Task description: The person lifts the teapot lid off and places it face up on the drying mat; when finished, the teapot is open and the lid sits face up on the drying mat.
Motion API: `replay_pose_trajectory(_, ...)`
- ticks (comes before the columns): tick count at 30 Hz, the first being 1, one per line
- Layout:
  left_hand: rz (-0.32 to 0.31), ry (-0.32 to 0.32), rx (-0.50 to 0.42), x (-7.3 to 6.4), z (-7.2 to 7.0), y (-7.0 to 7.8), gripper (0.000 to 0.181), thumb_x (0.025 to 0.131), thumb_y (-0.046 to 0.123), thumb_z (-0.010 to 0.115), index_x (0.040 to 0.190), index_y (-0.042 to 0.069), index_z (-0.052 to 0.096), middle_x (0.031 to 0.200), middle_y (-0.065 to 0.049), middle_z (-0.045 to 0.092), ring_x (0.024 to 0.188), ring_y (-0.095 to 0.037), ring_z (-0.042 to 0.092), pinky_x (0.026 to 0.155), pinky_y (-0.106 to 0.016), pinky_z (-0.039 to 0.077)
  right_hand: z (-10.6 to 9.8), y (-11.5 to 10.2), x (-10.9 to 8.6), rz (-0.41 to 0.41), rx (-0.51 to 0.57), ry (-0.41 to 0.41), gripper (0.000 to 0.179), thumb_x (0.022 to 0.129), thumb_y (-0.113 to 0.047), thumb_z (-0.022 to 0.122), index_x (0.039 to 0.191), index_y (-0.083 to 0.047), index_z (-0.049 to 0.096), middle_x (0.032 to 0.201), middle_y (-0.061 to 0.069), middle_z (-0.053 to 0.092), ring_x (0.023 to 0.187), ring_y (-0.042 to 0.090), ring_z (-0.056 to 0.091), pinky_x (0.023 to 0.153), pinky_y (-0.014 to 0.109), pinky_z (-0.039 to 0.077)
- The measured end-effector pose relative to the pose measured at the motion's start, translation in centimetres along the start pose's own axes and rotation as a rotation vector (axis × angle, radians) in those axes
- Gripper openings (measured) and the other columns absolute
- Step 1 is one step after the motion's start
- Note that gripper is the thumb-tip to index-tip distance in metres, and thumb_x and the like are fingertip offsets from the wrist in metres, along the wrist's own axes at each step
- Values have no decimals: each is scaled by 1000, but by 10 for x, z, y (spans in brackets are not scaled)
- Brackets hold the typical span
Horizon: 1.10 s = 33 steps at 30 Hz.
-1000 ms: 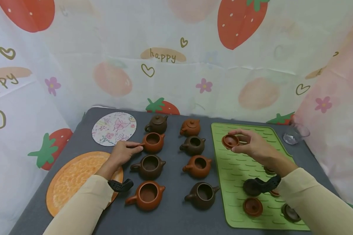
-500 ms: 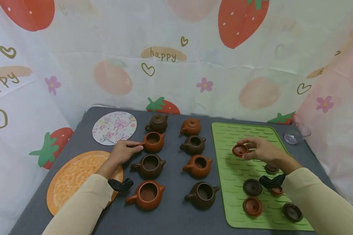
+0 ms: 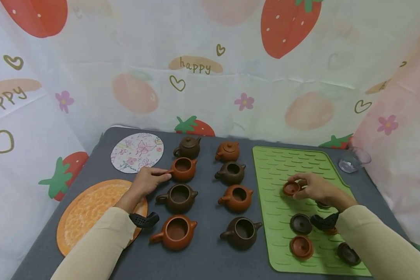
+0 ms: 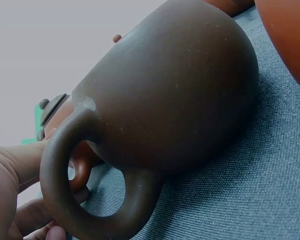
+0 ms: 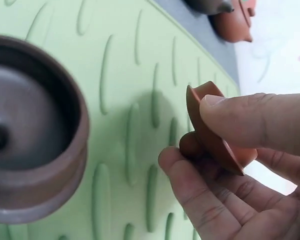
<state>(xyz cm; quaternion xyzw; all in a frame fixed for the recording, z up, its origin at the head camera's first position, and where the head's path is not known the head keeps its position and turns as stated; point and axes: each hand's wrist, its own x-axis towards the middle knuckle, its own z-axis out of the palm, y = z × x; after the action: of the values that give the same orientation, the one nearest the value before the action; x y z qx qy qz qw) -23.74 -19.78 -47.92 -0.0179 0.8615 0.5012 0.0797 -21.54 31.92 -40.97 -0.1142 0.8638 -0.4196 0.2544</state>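
In the head view my left hand (image 3: 147, 183) pinches the handle of a lidless reddish clay teapot (image 3: 185, 177), which stands on the table in the left column. A nearer dark brown teapot (image 4: 175, 90) fills the left wrist view and hides most of that grip. Over the green mat (image 3: 274, 217), my right hand (image 3: 316, 189) holds a small reddish teapot lid (image 3: 291, 189) between thumb and fingers. The right wrist view has this lid tipped on edge, its knob against a fingertip, apart from the mat. A dark lid (image 5: 35, 120) lies close by.
Two columns of teapots stand mid-table; the far dark teapot (image 3: 189, 148) and far orange teapot (image 3: 228, 152) wear lids. Several lids, including a reddish lid (image 3: 301, 247), lie on the mat. An orange round mat (image 3: 94, 214), a patterned round mat (image 3: 136, 153) and a clear glass (image 3: 350, 162) flank them.
My right hand has carried the reddish lid rightward and nearer to me, lower over the green mat. My left hand keeps its hold on the teapot handle, unmoved.
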Motion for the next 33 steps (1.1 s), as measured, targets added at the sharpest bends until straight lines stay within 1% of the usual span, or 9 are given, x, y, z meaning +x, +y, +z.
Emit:
replay_pose_trajectory(3,3,-1,-3,0,0,1,35,90,28,71,116,4,71,119,-16,64,111,-31,54,91,-44,42,1,4,-1,-4,-33,4,57,84,-1,71,133,11,45,117,24,58,100,31,58,77,44,49)
replay_pose_trajectory(8,7,2,-2,0,-1,2,34,90,26,71,115,4,72,118,-16,64,111,-30,54,92,-44,42,4,10,-2,23,-93,14,55,82,0,72,131,9,49,113,23,59,94,30,59,74,42,49)
replay_pose_trajectory(10,6,2,-5,1,-1,2,34,90,26,71,114,3,72,118,-16,64,111,-30,54,91,-44,42,5,12,-1,40,-106,14,53,82,0,71,130,7,50,112,21,59,92,29,58,73,42,48)
replay_pose_trajectory(13,0,2,-12,0,-1,2,34,90,26,71,114,3,72,118,-16,64,111,-30,54,92,-44,42,6,13,0,40,-109,16,51,81,1,71,128,6,51,109,20,59,91,29,58,72,42,48)
replay_pose_trajectory(18,2,1,-7,0,-1,3,34,89,27,71,114,4,72,118,-16,64,110,-30,54,91,-44,42,7,13,0,26,-141,7,51,81,2,72,127,9,50,99,18,59,84,27,58,69,41,48)
replay_pose_trajectory(22,10,4,4,1,0,2,33,89,27,72,114,5,73,118,-15,64,108,-29,55,89,-43,43,6,12,-1,33,-161,0,52,80,0,73,126,10,50,93,15,58,79,26,57,67,40,47)
replay_pose_trajectory(27,4,9,6,1,0,1,33,89,28,72,113,5,73,117,-14,65,107,-28,55,88,-41,43,6,14,-1,24,-141,-13,53,81,-2,73,127,10,49,92,15,59,79,26,58,67,40,47)
replay_pose_trajectory(33,-2,-9,-1,-1,-1,3,32,89,27,72,112,4,73,113,-12,66,100,-26,57,81,-37,45,6,15,-2,42,-95,-24,59,85,-8,73,134,8,44,100,18,58,85,28,59,70,41,48)
